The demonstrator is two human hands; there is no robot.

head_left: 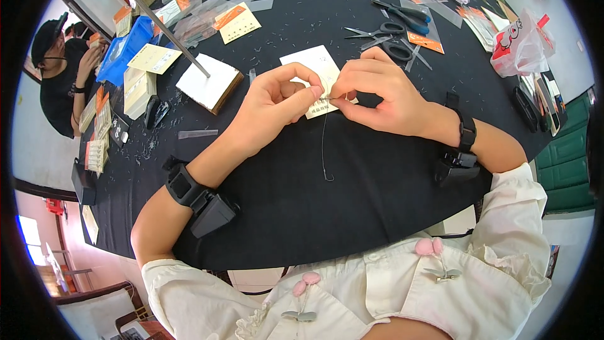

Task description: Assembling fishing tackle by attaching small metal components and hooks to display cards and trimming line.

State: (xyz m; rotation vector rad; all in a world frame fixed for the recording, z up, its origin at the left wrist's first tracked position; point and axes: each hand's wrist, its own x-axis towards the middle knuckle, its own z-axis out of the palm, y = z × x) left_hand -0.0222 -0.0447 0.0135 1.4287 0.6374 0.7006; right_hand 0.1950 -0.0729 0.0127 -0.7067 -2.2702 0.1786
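Note:
My left hand and my right hand meet at the middle of the table. Thumb and forefinger of each are pinched on a thin dark line, their fingertips almost touching. From there the line hangs down over the black cloth and ends in a small hook-like curl. Beneath my fingers lies a cream card with print on it, partly covered by both hands. What exactly lies between the fingertips is too small to make out.
A white block holds a slanting metal rod at left. Scissors and blue-handled pliers lie beyond my right hand. Card stacks, a blue bin and a plastic bag stand around. Another person sits far left.

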